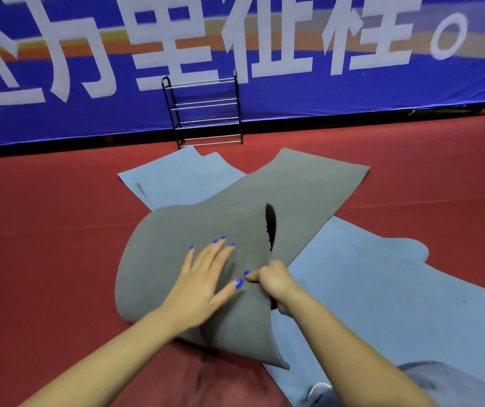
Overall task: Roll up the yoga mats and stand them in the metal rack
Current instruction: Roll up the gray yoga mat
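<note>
Lying crosswise over a blue yoga mat [367, 277] on the red floor [44, 230], the grey yoga mat [300, 189] had its near end curled up and over into a loose, bulging fold. The left hand [203, 280] pressed flat on top of that fold, fingers straight and spread. Just beside it on the grey mat, the right hand [273, 282] pinched the mat's curled edge, fingers bent round it. Beyond the grey mat's far end, the black metal rack [206, 110] stood upright against a blue banner [353, 92], its shelves holding no mats.
</note>
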